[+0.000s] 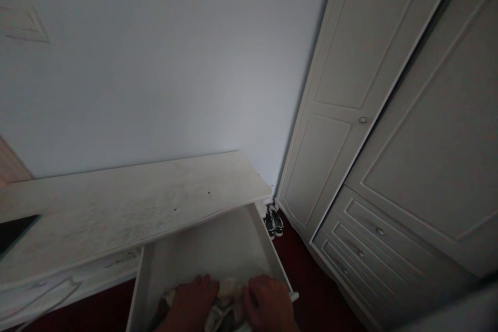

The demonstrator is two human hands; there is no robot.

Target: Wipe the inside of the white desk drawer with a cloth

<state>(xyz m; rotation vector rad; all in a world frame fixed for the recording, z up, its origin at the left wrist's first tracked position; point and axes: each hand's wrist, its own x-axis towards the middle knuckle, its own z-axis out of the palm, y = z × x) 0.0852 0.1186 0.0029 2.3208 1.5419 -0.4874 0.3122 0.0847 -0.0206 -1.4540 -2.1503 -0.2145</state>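
A white drawer [210,246] is pulled out from a long white dresser [155,181], with crumpled cloth [224,316] in light and dark tones bunched at its near end. On the left side of this pile, my left hand [192,303] has its fingers bent down over the fabric. My right hand [268,302] is curled at the pile's right side, close to the drawer's right wall, with a gap between thumb and fingers. Both hands appear closed on the cloth, though their fingertips are partly hidden. The picture is dim and the cloth's exact kind is unclear.
To the right rises a white wardrobe [330,155] with small drawers [360,253] low down. Dark shoes [273,220] with white parts stand on the red carpet [307,290] between wardrobe and dresser. A dark flat object [15,231] lies on the dresser top at left.
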